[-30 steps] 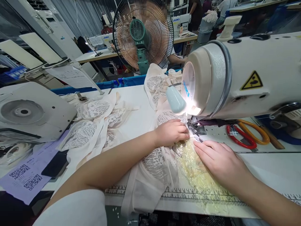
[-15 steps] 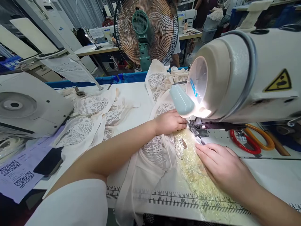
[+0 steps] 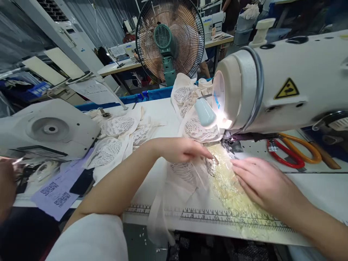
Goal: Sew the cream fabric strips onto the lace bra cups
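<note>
My left hand [image 3: 181, 149] is over a white lace bra [image 3: 182, 175] beside the needle area of a sewing machine [image 3: 236, 87]. Its index finger stretches to the edge of a pale yellow, glossy, crinkled patch [image 3: 227, 185], near a small brownish spot; the other fingers curl under, partly hidden. On the patch's right side rests my right hand [image 3: 258, 177], fingers straight and side by side, thumb hidden. Their tips are close to the presser foot [image 3: 227, 141]. Another lace cup [image 3: 201, 127] lies behind, under the lamp [image 3: 205, 113].
Red-handled scissors [image 3: 288, 156] and orange-handled scissors [image 3: 310, 148] lie right of the needle. More lace bras [image 3: 108, 150] lie at left, by a purple printed sheet [image 3: 63, 188]. Another person's hand [image 3: 5, 188] shows at the left edge. A large fan [image 3: 168, 47] stands behind.
My left hand has drawn back from beside the presser foot, its index finger now extended toward the yellow patch. My right hand stays on the patch. The view has shifted, and another person's hand appears at left.
</note>
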A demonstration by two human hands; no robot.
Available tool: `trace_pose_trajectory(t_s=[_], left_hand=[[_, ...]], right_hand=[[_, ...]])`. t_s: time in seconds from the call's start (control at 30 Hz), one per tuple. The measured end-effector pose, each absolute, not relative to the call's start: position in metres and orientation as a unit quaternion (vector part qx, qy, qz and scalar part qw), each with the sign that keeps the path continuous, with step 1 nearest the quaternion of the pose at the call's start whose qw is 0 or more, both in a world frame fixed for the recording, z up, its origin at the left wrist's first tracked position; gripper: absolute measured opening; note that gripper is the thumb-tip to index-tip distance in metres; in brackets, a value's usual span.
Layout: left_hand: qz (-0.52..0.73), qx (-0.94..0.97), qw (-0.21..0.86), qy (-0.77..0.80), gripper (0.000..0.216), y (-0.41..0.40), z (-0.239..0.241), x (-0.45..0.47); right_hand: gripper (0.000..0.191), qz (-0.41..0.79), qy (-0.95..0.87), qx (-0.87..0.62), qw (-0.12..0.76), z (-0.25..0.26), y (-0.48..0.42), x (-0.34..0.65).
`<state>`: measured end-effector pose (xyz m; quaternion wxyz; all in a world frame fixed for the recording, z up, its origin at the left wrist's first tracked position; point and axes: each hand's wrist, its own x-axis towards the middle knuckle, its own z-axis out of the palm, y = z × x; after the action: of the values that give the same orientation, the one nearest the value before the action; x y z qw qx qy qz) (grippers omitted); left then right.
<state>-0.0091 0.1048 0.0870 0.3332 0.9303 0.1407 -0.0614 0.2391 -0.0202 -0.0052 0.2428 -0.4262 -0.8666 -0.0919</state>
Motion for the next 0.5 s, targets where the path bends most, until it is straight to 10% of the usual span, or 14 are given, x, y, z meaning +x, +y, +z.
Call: trace_pose_trajectory(t_s=[0.23,0.4,0.5], left_hand=[[-0.043,0.940,0.257,0.222,0.010,0.081,0.069,0.002],[0.094,0.827,0.428,0.353,0.046,0.075,0.067,0.026],[0.122,0.778,0.459,0.412,0.048,0.077,0.059,0.036]], right_hand=[[0.022,0.014,-0.808,-0.478,0.343,-0.009,-0.050,0.222],[0.067,0.198,-0.699,-0.542,0.422,-0.010,-0.073,0.187],[0.062,0.223,-0.704,-0.519,0.429,-0.001,-0.071,0.174]])
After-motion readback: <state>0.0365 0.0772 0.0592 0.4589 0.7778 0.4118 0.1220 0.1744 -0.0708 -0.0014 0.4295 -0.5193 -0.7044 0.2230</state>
